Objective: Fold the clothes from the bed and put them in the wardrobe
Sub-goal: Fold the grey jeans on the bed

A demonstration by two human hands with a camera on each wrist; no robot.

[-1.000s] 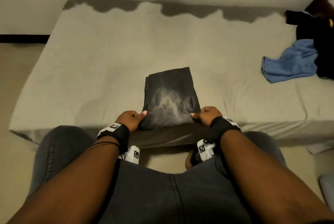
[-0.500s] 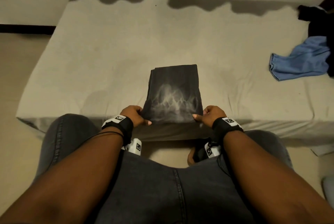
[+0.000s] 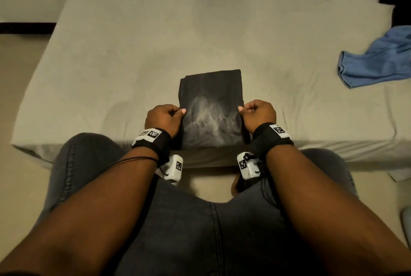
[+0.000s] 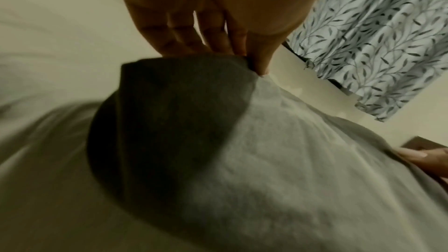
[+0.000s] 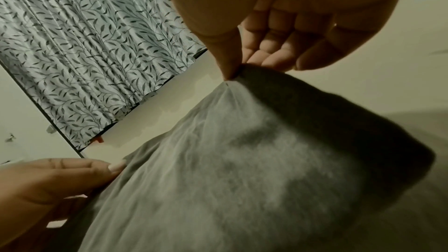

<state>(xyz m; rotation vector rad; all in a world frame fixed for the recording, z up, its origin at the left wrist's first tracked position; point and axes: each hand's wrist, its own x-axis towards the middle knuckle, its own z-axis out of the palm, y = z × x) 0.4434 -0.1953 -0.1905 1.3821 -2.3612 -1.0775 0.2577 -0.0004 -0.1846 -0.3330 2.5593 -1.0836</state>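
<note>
Since half a second ago both hands have slid from the near corners of the folded black garment with a pale smoke-like print (image 3: 211,108) up to the middle of its side edges, and the near half of the cloth now tilts up off the beige-sheeted bed (image 3: 133,53). The left hand (image 3: 163,117) pinches the left edge, thumb on top; the right hand (image 3: 259,113) pinches the right edge the same way. The garment sits at the bed's near edge, its near end hanging just past the mattress lip, between the person's knees. Broad bare sheet lies beyond and to the left — to the far right a crumpled blue cloth (image 3: 378,62) and a dark heap (image 3: 398,6) lie well apart. Only the wrist views show a leaf-patterned curtain (image 5: 84,45) and the fingers (image 4: 184,33) curled beneath the fold.
</note>
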